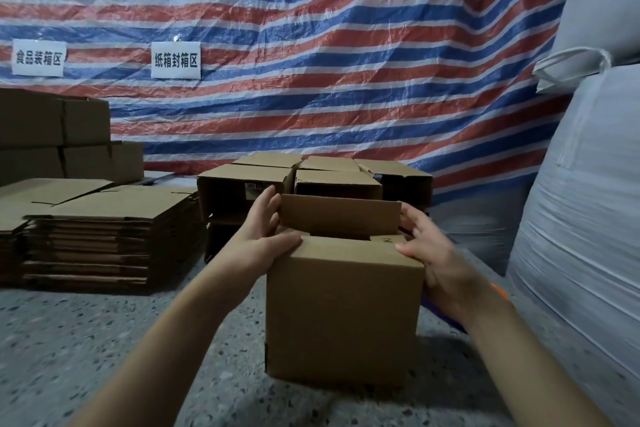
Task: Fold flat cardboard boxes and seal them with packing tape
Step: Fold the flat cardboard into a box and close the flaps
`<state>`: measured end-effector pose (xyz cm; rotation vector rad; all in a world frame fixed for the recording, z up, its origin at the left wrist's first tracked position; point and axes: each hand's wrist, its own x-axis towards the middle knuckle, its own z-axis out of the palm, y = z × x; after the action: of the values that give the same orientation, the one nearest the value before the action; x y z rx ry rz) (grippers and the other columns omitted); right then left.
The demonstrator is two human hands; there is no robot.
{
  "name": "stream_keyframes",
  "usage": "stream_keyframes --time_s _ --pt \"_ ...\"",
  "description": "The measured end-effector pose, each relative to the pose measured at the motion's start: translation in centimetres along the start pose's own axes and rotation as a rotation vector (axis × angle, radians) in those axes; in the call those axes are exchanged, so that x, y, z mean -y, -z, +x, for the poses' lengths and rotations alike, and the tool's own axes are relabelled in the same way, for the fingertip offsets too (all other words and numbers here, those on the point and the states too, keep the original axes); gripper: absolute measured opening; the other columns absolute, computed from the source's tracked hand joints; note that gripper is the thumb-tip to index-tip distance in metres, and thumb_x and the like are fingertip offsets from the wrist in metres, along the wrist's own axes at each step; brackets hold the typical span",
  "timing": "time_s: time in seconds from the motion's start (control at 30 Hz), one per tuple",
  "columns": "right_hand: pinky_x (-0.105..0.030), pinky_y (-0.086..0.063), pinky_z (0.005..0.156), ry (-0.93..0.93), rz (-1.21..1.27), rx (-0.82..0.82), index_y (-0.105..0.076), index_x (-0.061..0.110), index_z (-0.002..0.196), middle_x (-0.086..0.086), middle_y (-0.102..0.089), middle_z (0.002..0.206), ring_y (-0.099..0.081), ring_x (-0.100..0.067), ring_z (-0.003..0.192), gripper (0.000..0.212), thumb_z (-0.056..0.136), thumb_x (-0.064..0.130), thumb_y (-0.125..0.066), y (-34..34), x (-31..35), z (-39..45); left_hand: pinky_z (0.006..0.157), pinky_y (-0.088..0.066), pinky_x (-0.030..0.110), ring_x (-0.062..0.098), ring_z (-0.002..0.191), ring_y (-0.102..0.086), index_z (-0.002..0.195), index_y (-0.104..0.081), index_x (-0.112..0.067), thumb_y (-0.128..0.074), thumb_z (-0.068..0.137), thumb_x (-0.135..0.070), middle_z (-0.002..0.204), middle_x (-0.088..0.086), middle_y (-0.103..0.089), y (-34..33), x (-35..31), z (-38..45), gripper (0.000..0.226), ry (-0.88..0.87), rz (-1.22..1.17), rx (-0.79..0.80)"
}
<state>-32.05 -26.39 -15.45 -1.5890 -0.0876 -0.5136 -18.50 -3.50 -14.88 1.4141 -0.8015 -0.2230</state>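
Note:
A small brown cardboard box [343,308] stands upright on the speckled floor in the middle of the head view. Its far flap [341,215] stands up; the near flap is folded down over the top. My left hand [268,236] presses on the box's top left edge with straight fingers, thumb on the near flap. My right hand [436,253] lies against the top right edge and right side, fingers spread along the flap. No packing tape is clearly visible; a blue and orange object [440,308] peeks out behind my right wrist.
A stack of flat cardboard boxes [104,236] lies at the left, with taller cartons [55,135] behind it. Several folded open boxes [311,180] are piled behind the one I hold. Large white sacks [581,218] fill the right side. A striped tarp [311,45] hangs behind.

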Motion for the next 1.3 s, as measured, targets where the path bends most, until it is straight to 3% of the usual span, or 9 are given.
stream_keyframes --time_s 0.13,0.33,0.43,0.67,0.77,0.9,1.07,1.2,1.3 --pt "-0.031 -0.057 0.081 0.029 -0.041 0.002 -0.054 0.024 0.130 -0.004 -0.067 0.123 -0.068 -0.023 0.106 0.052 0.083 0.013 -0.072 0.3 0.1 0.0 0.072 -0.045 0.019 -0.008 0.095 -0.060 0.142 -0.035 -0.046 -0.071 0.087 -0.016 0.123 -0.020 -0.054 0.3 -0.6 -0.5 0.072 -0.037 0.124 -0.058" --pt "-0.044 -0.047 0.101 0.093 0.025 -0.210 -0.066 0.003 0.091 -0.008 -0.072 0.111 -0.065 -0.019 0.115 0.008 0.087 0.004 -0.059 -0.4 -1.4 -0.9 0.091 -0.048 0.033 0.005 0.109 -0.057 0.109 -0.067 -0.039 -0.069 0.089 -0.029 0.106 -0.017 -0.066 -0.9 0.2 -1.5 0.022 -0.061 0.224 -0.261" --pt "-0.041 -0.049 0.097 0.090 0.002 -0.231 -0.065 0.003 0.088 -0.008 -0.072 0.109 -0.065 -0.019 0.112 0.014 0.093 -0.001 -0.053 -0.7 -1.3 -0.9 0.088 -0.048 0.034 0.007 0.108 -0.055 0.098 -0.073 -0.039 -0.064 0.093 -0.033 0.109 -0.019 -0.062 -1.2 -0.2 -1.9 0.012 -0.049 0.284 -0.242" --pt "-0.038 -0.048 0.078 0.066 -0.056 -0.215 -0.061 0.000 0.093 -0.009 -0.070 0.111 -0.061 -0.023 0.094 0.012 0.096 0.004 -0.050 -0.7 -1.1 -0.9 0.119 -0.022 0.041 0.005 0.135 -0.037 0.135 -0.052 -0.041 -0.038 0.096 -0.052 0.138 -0.021 -0.052 -1.5 -3.5 -1.4 0.044 -0.369 1.182 -0.024" --pt "-0.039 -0.049 0.077 0.059 -0.044 -0.213 -0.064 0.006 0.089 -0.008 -0.070 0.110 -0.061 -0.023 0.093 0.015 0.096 0.004 -0.051 -0.7 -1.1 -0.8 0.113 -0.028 0.034 0.006 0.137 -0.037 0.146 -0.038 -0.041 -0.017 0.081 -0.081 0.150 -0.018 -0.041 -3.9 -3.9 -1.1 0.079 -0.324 1.203 0.202" --pt "-0.040 -0.050 0.083 0.038 -0.070 -0.174 -0.068 0.008 0.091 -0.008 -0.070 0.112 -0.062 -0.025 0.098 0.012 0.094 0.014 -0.059 -0.2 -1.2 -0.7 0.095 -0.044 0.031 0.007 0.128 -0.049 0.141 -0.046 -0.040 -0.022 0.088 -0.078 0.143 -0.019 -0.051 -4.8 -2.6 -0.9 0.069 -0.424 1.315 0.185" --pt "-0.025 -0.044 0.080 0.015 -0.555 -0.349 -0.067 0.026 0.105 0.004 -0.067 0.109 -0.061 -0.013 0.108 0.023 0.105 0.035 -0.045 3.9 -0.1 1.5 0.091 -0.045 0.029 0.005 0.131 -0.045 0.143 -0.041 -0.043 -0.005 0.077 -0.082 0.146 -0.022 -0.045 -4.6 -2.5 -0.7 0.085 -0.443 1.314 0.204" --pt "-0.032 -0.051 0.080 -0.435 -1.376 -0.260 -0.053 0.016 0.132 -0.004 -0.061 0.125 -0.059 -0.016 0.102 0.055 0.097 0.058 -0.049 8.8 -2.4 2.7 0.094 -0.044 0.030 0.006 0.135 -0.041 0.146 -0.038 -0.043 -0.004 0.073 -0.082 0.149 -0.021 -0.042 -4.7 -2.9 -0.7 0.089 -0.403 1.309 0.237" --pt "-0.026 -0.049 0.066 -0.655 -1.597 -0.156 -0.057 0.018 0.119 0.003 -0.065 0.100 -0.060 -0.010 0.080 0.070 0.084 0.078 -0.050 10.2 -5.1 2.5 0.098 -0.043 0.033 0.007 0.136 -0.040 0.146 -0.036 -0.042 -0.012 0.081 -0.079 0.150 -0.021 -0.040 -4.8 -3.2 -0.5 0.078 -0.382 1.326 0.270"
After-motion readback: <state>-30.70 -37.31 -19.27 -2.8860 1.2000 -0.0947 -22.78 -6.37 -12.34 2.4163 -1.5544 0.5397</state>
